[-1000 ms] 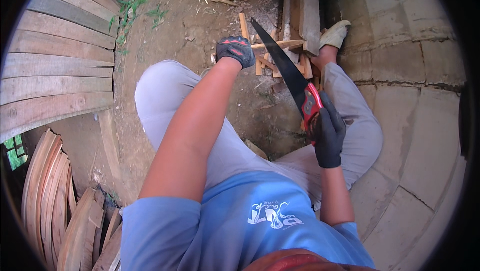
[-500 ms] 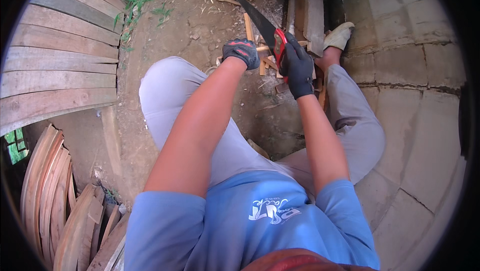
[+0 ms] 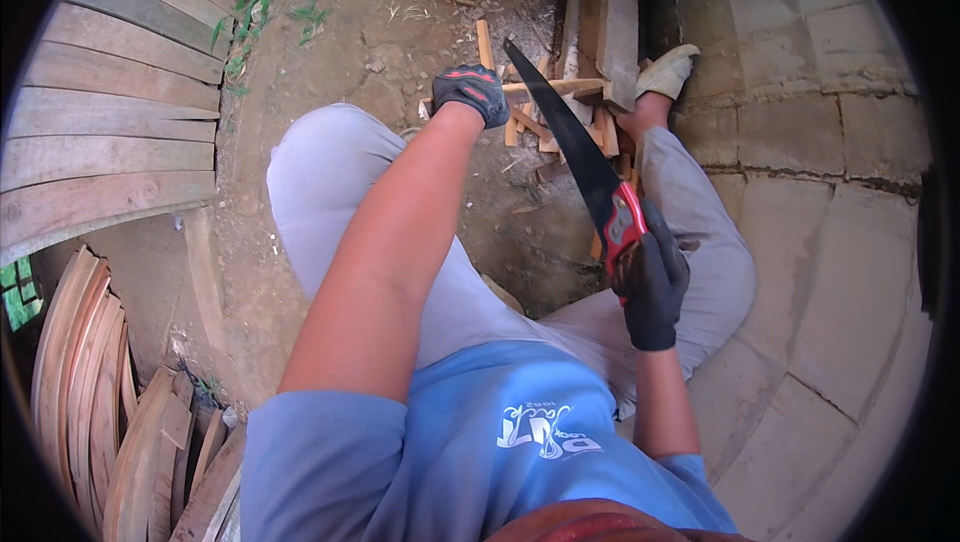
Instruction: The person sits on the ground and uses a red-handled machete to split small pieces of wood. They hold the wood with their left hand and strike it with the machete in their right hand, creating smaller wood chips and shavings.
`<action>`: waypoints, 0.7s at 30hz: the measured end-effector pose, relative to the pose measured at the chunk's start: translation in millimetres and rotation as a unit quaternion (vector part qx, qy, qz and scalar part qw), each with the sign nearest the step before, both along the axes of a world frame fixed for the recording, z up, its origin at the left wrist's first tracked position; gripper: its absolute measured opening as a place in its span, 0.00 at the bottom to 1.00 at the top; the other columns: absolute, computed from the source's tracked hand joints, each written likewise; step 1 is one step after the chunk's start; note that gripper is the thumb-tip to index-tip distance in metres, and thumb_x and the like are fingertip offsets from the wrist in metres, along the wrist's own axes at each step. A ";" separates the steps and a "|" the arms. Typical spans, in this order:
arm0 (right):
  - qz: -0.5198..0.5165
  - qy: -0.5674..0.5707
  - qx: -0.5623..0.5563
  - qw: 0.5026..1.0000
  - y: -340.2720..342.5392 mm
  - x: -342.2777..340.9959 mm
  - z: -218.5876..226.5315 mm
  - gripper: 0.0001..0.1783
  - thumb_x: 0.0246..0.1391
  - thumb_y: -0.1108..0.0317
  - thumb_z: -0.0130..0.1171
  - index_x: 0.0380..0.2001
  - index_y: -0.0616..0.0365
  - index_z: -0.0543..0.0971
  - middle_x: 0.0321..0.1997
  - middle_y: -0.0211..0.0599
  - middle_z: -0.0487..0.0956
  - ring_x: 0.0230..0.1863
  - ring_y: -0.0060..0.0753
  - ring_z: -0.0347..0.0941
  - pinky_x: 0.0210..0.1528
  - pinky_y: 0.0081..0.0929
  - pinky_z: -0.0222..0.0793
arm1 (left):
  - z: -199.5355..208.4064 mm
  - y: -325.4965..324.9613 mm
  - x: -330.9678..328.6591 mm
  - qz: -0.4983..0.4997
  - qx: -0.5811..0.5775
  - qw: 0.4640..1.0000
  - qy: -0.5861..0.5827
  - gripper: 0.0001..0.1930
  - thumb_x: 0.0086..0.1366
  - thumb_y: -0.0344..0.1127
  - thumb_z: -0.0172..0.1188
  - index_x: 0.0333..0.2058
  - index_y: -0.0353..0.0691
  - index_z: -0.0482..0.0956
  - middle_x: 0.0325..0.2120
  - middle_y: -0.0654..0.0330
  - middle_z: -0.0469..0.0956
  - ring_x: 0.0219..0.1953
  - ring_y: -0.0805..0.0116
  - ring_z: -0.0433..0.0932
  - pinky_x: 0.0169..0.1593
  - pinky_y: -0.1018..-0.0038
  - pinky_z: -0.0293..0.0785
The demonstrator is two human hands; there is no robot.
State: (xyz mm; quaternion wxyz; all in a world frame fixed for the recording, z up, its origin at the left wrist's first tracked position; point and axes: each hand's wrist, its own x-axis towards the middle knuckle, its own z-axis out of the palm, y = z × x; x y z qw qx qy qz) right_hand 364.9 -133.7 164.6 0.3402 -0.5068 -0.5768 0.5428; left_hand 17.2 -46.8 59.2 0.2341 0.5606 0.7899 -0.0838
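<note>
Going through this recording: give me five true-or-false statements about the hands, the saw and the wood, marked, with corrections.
1. The right hand in a dark glove holds a red-handled handsaw with a dark tapered blade. True.
2. The left hand is bare. False: the left hand wears a dark glove with red accents.
3. The saw's tip points toward the person's chest. False: it points away.
4. The left hand grips a narrow light-brown wooden strip. True.
5. Curved boards are stacked at the picture's lower right. False: the curved brown wooden boards are at lower left.
</note>
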 end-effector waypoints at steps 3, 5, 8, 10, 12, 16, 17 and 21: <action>0.042 -0.062 0.091 0.993 48.6 -54.6 -30.7 0.24 0.72 0.65 0.54 0.66 0.62 0.78 0.65 0.45 0.82 0.64 0.32 0.77 0.68 0.31 0.68 | -8.8 6.8 6.4 -0.015 0.011 1.000 -0.004 0.23 0.66 0.51 0.58 0.53 0.47 0.88 0.54 0.55 0.86 0.55 0.54 0.86 0.56 0.58 0.82; 0.027 -0.048 0.088 0.995 86.8 -89.2 -61.3 0.24 0.71 0.64 0.56 0.65 0.61 0.80 0.63 0.45 0.84 0.61 0.31 0.79 0.65 0.29 0.71 | -1.5 11.1 9.0 -0.020 0.015 1.000 -0.007 0.23 0.66 0.51 0.58 0.53 0.47 0.88 0.53 0.54 0.86 0.55 0.54 0.86 0.56 0.57 0.82; 0.001 -0.015 0.063 0.998 129.1 -132.6 -80.1 0.22 0.70 0.63 0.57 0.62 0.60 0.82 0.61 0.46 0.85 0.60 0.35 0.81 0.63 0.30 0.72 | -1.5 14.3 10.9 -0.022 0.019 1.000 -0.004 0.24 0.65 0.52 0.59 0.52 0.46 0.88 0.53 0.54 0.87 0.54 0.54 0.86 0.56 0.57 0.82; -0.010 0.018 0.051 0.998 137.7 -139.5 -86.8 0.22 0.70 0.62 0.58 0.61 0.60 0.83 0.60 0.46 0.85 0.59 0.37 0.82 0.63 0.31 0.73 | 3.9 15.2 12.8 -0.024 0.006 1.000 0.001 0.25 0.65 0.53 0.60 0.52 0.45 0.88 0.53 0.53 0.87 0.54 0.54 0.86 0.56 0.57 0.82; -0.025 0.066 0.045 0.996 135.0 -135.3 -94.2 0.22 0.70 0.61 0.57 0.60 0.60 0.84 0.59 0.46 0.86 0.58 0.36 0.82 0.62 0.31 0.73 | 4.8 15.3 15.3 -0.024 0.007 1.000 0.002 0.24 0.65 0.53 0.60 0.51 0.45 0.88 0.53 0.53 0.87 0.54 0.54 0.86 0.56 0.57 0.82; 0.022 -0.091 0.128 0.987 95.3 -109.3 -66.4 0.23 0.70 0.63 0.57 0.63 0.60 0.81 0.59 0.46 0.86 0.58 0.34 0.82 0.62 0.31 0.73 | -7.1 16.4 5.9 -0.035 0.016 0.999 0.013 0.24 0.65 0.52 0.60 0.52 0.45 0.88 0.53 0.53 0.87 0.55 0.54 0.86 0.56 0.58 0.82; 0.034 -0.097 0.119 0.988 77.1 -98.5 -45.3 0.23 0.71 0.64 0.57 0.64 0.61 0.81 0.59 0.46 0.86 0.58 0.33 0.81 0.62 0.31 0.73 | -6.8 16.3 -0.4 -0.036 0.021 0.999 0.019 0.24 0.65 0.52 0.60 0.52 0.45 0.88 0.53 0.53 0.87 0.55 0.54 0.86 0.56 0.58 0.82; 0.039 -0.096 0.064 0.993 5.9 -21.3 0.9 0.24 0.72 0.67 0.54 0.67 0.62 0.78 0.64 0.45 0.83 0.63 0.35 0.79 0.66 0.33 0.70 | -4.5 3.2 -6.8 -0.010 0.008 1.000 0.013 0.24 0.66 0.52 0.60 0.53 0.45 0.88 0.54 0.53 0.86 0.55 0.54 0.86 0.56 0.57 0.82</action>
